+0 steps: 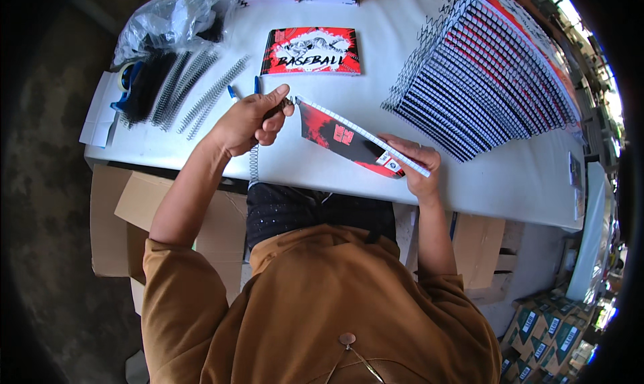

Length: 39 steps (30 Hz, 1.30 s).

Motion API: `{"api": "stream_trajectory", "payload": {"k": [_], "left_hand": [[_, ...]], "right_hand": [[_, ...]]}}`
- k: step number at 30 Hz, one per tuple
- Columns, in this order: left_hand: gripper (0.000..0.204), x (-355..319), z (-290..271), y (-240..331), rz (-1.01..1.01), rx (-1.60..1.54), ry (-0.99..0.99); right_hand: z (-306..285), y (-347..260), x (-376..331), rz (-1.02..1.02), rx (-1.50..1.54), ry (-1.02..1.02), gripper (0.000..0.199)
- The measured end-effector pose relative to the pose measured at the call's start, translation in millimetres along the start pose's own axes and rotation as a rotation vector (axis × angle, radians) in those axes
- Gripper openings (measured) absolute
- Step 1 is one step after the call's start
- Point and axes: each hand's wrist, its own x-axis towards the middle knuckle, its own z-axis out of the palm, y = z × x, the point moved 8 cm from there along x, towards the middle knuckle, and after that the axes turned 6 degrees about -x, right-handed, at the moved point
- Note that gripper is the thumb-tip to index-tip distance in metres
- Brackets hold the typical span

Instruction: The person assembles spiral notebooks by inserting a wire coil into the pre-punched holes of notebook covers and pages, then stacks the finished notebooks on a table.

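Observation:
My left hand [249, 121] is closed round what looks like a pair of pliers. Two blue handle ends [256, 85] stick out past the knuckles, and a dark metal tip shows by the fingers. Below this hand hangs a thin wire coil [253, 164]. The tip is close to the upper left corner of a red and black booklet [345, 141], tilted with its white spiral-bound edge upward. My right hand [419, 164] grips the booklet's other end, thumb and fingers on either side. Whether the tip touches the binding, I cannot tell.
A red booklet [312, 52] lies flat ahead. To the right rises a tall stack of spiral-bound booklets [469, 75]. Loose coils [211, 95], a tape dispenser [126, 85] and a plastic bag [171, 25] are at the left. Cardboard boxes [111, 213] stand under the table.

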Motion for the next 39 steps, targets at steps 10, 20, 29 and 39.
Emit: {"api": "stream_trajectory", "payload": {"k": [10, 20, 29, 39], "left_hand": [[0.036, -6, -1, -3, -0.164, -0.150, -0.055], [0.019, -19, 0, 49, 0.402, 0.628, -0.020], [0.031, -42, 57, -11, 0.447, 0.582, 0.157], [0.008, -94, 108, 45, 0.825, 1.586, -0.073]], "right_hand": [[-2, 5, 0, 0.026, -0.057, 0.015, 0.029], [-9, 15, -13, 0.233, -0.089, 0.069, 0.026], [65, -48, 0, -0.203, -0.640, -0.023, 0.044], [16, -25, 41, 0.171, -0.002, -0.020, 0.042]]}}
